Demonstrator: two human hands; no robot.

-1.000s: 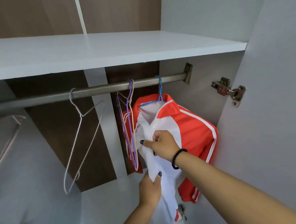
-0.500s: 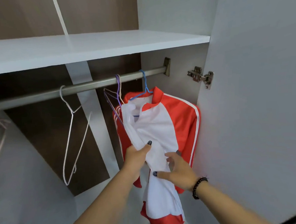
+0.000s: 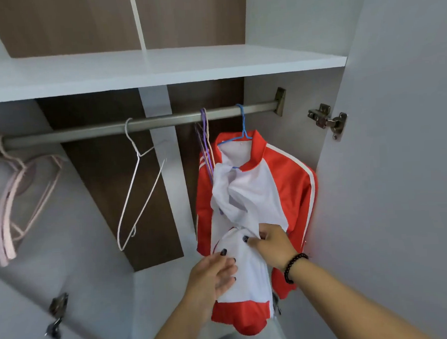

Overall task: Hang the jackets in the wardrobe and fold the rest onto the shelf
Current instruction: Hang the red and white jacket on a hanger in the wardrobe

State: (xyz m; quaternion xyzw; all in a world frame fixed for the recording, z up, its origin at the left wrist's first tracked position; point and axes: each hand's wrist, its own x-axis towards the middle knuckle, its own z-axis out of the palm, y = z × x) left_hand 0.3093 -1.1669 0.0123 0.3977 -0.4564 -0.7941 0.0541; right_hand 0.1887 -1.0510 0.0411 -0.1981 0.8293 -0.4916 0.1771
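Jacket (image 3: 290, 186) hung on blue hanger (image 3: 243, 132) above both hands. Right hand (image 3: 271, 244) pinched bunched white front; left hand (image 3: 212, 276) lay flat, fingers straight, against lower panel. Advice: smooth downward evenly, keeping collar seated on hanger.

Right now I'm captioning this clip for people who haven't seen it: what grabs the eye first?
The red and white jacket stands out, hanging on a blue hanger at the right end of the rail. Both hands work its white front: the right hand pinches the fabric, the left hand lies flat against it. A bare white hanger hangs mid-rail.
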